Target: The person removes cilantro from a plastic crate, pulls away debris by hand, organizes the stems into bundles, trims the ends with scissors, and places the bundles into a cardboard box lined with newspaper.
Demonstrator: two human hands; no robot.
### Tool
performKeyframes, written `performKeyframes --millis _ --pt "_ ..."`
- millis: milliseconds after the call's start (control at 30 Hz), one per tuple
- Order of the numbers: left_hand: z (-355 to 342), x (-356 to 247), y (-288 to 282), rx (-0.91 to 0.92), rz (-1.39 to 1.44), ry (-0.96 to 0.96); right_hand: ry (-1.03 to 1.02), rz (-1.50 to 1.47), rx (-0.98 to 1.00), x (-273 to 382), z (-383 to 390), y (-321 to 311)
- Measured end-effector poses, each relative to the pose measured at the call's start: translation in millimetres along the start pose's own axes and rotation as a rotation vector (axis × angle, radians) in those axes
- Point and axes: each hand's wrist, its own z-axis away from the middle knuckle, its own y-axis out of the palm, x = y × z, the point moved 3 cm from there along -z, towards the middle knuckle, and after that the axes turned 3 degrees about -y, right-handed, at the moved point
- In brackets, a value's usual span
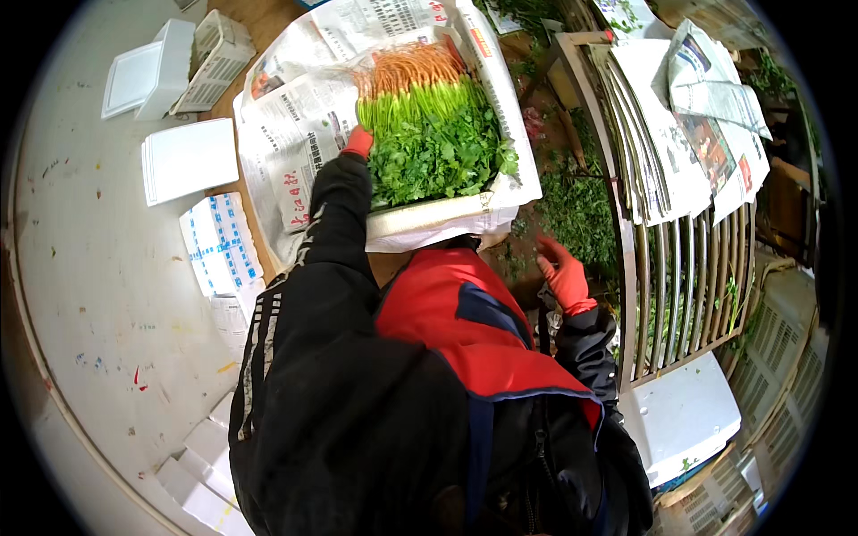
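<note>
A white foam box (429, 217) lined with newspaper stands in front of me. Inside it lies a thick layer of coriander (433, 143), its orange-brown roots at the far end and leaves toward me. My left hand (359, 141), in a red glove, is down at the left side of the coriander, against the stems and the newspaper (295, 134). Its fingers are mostly hidden there. My right hand (565, 279), also red-gloved, hangs to the right of my red apron (456, 313), fingers apart with nothing in them.
A slatted metal rack (684, 295) stands at the right with stacked newspapers (661, 161) on it. Loose greens (576, 219) cover the floor beside it. White foam lids (190, 161) and a plastic crate (219, 62) are at the left. Another foam box (684, 415) sits lower right.
</note>
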Motion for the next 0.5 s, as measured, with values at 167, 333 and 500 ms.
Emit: performKeyframes --millis 167,333,500 --pt "1.7 -6.8 65.7 0.134 0.156 -0.104 0.129 0.016 -0.085 -23.2 23.9 8.7" --pt "-50.5 31.2 44.1 0.003 -0.534 0.398 0.074 -0.040 -0.134 -29.2 24.8 12.3" --pt "-62.5 48.3 4.8 0.150 -0.079 0.055 0.192 -0.056 -0.401 -46.5 77.6 -18.9"
